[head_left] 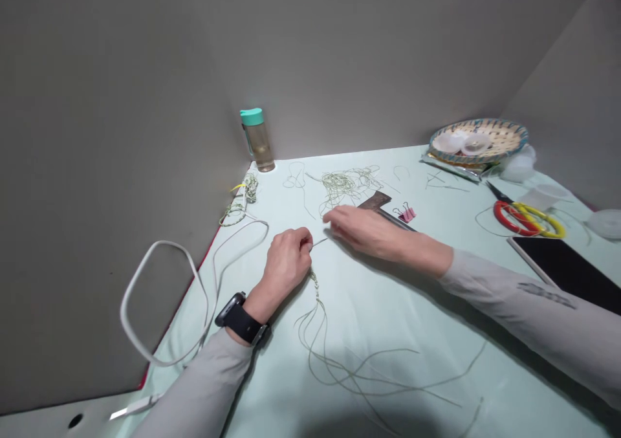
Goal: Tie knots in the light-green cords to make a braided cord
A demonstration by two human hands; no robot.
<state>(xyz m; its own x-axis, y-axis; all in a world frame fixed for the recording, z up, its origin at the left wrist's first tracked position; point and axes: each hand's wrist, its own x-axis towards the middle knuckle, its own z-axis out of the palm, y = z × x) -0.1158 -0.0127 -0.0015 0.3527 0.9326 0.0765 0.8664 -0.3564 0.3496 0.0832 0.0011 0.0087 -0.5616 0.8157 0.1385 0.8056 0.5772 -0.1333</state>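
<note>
Two hands point(287, 258), one braided cord point(317, 287)

I get soft light on the table point(398, 302), a broad shadow point(330, 420) toward its near edge, and dimmer walls point(339, 63).

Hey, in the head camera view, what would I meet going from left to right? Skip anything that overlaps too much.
Coiled cord bundle, left hand, braided cord section below that hand's fingers, right hand, woven basket, translucent round plastic piece at the right edge.
</note>
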